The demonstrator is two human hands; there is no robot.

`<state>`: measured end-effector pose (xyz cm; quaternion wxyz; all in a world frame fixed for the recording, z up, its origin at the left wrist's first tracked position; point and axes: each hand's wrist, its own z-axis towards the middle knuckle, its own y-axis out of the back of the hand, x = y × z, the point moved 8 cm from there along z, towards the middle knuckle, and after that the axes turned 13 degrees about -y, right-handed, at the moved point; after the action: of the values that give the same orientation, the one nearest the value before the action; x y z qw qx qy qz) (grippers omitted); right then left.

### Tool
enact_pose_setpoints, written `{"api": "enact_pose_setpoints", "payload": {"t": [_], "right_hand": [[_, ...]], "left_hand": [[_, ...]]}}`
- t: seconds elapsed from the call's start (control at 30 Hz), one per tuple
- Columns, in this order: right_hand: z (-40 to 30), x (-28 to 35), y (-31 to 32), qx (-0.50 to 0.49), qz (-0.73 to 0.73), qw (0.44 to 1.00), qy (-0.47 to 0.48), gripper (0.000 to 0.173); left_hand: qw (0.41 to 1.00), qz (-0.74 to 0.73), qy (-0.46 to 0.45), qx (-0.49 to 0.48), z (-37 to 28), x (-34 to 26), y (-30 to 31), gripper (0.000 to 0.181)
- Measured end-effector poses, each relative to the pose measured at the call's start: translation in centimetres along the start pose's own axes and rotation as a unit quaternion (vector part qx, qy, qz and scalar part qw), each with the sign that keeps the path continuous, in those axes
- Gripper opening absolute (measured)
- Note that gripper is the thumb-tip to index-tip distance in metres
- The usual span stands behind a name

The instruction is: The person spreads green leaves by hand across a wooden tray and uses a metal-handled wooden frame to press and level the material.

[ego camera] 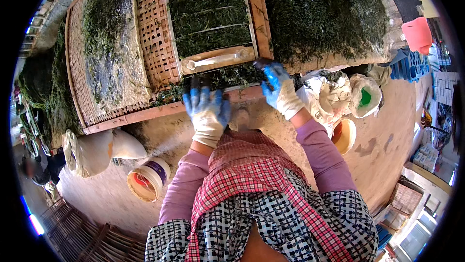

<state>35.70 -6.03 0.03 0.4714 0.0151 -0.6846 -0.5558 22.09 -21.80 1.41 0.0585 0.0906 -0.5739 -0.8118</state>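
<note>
My left hand [206,107], in a blue-coated white glove, reaches onto dark green plant material [232,76] along the table's near edge; its fingertips are dark and blurred. To the right, my right hand [278,84], gloved alike, has its fingers bent by the corner of a slatted frame [210,27]; a dark patch at its fingertips is unclear. Green strands fill the frame between its thin slats. A wooden bar with a pale handle [218,58] lies across the frame's near end. Beneath the frame is a woven bamboo mat [154,26].
A large dark green heap [323,18] covers the right side of the table. Below the table edge are a white sack [98,149], a white bucket [147,180], plastic bags [325,95] and another bucket [344,136]. A blue plastic crate [410,66] stands far right.
</note>
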Motion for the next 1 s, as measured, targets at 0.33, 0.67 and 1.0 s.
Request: {"api": "enact_pose_setpoints", "payload": {"t": [0.33, 0.67, 1.0], "right_hand": [[2.7, -0.1, -0.9, -0.067, -0.215, 0.973, -0.047, 0.023], [3.0, 7.9, -4.3, 0.075, -0.106, 0.992, 0.0, 0.036], [4.0, 10.4, -7.3, 0.098, 0.03, 0.995, 0.001, 0.035]], "left_hand": [[0.974, -0.114, -0.1, 0.169, 3.3, -6.9, -9.4, 0.08], [0.97, -0.101, -0.069, 0.208, 2.6, -4.1, -9.0, 0.033], [0.991, -0.07, 0.071, 0.095, -1.2, 4.0, -4.1, 0.057]]}}
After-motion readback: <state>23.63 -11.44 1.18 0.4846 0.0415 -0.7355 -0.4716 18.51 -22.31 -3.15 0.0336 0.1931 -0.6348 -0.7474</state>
